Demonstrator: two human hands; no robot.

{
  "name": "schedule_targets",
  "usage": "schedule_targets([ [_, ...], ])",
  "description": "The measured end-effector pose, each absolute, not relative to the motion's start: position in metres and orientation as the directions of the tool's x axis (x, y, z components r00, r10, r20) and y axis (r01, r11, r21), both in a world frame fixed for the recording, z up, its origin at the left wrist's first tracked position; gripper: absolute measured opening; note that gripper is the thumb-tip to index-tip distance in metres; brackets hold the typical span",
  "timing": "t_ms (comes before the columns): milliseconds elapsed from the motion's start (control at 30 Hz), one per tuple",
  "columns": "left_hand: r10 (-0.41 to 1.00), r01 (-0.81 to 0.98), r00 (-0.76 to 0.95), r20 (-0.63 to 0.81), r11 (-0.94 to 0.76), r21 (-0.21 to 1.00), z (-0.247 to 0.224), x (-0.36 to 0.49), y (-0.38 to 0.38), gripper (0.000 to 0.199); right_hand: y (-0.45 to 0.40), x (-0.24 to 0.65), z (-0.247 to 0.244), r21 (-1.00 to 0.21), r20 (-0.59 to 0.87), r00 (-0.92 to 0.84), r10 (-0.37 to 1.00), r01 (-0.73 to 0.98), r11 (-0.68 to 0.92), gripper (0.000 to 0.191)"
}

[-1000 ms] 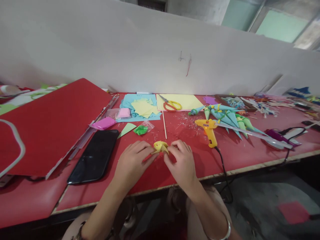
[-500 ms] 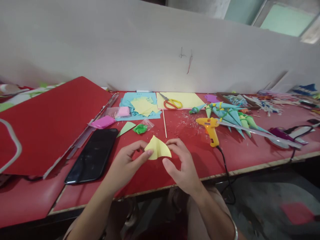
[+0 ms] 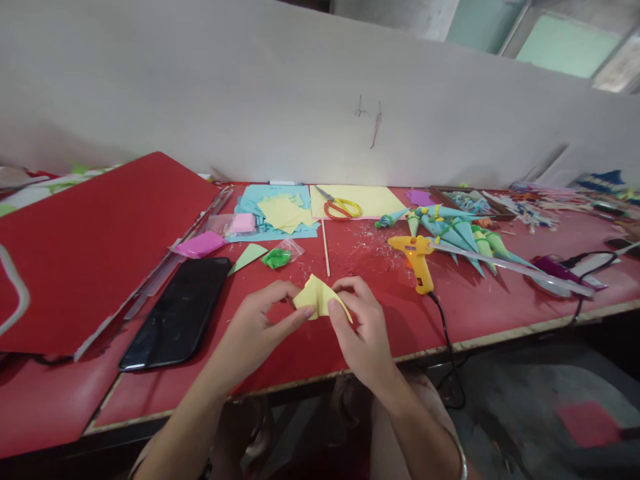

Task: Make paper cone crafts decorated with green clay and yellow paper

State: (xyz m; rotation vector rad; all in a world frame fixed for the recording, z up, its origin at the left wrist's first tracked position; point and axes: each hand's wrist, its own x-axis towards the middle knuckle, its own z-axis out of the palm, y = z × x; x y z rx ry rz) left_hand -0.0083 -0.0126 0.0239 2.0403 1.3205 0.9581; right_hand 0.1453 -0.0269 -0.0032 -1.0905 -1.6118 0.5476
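Note:
A small creased piece of yellow paper (image 3: 319,297) is held between both hands above the red table (image 3: 280,360). My left hand (image 3: 265,320) pinches its left side, thumb on the near face. My right hand (image 3: 363,327) grips the right side with thumb and fingers. Just beyond the paper lie a thin stick (image 3: 325,248), a green bundle in clear plastic (image 3: 277,258) and a green paper triangle (image 3: 249,257).
A black phone (image 3: 177,313) and a large red board (image 3: 100,247) are at left. A yellow glue gun (image 3: 419,263), with its cord over the front edge, lies at right near paper cones (image 3: 457,230). Scissors (image 3: 343,207) rest at the back.
My right thumb has come down onto the yellow paper, which is now folded more on its right side. The camera view has shifted slightly.

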Motion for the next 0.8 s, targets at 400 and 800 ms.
schedule_targets([
  [400,0.909,0.584,0.244,0.338,-0.416,0.697,0.02,-0.003,-0.012,0.016,-0.027,0.148,-0.004,-0.774,0.536,-0.025,0.844,0.384,0.504,0.022],
  [800,0.697,0.649,0.377,0.609,-0.668,0.363,0.012,-0.007,-0.007,0.011,-0.025,0.148,-0.006,-0.783,0.567,0.023,0.824,0.324,0.53,0.01],
])
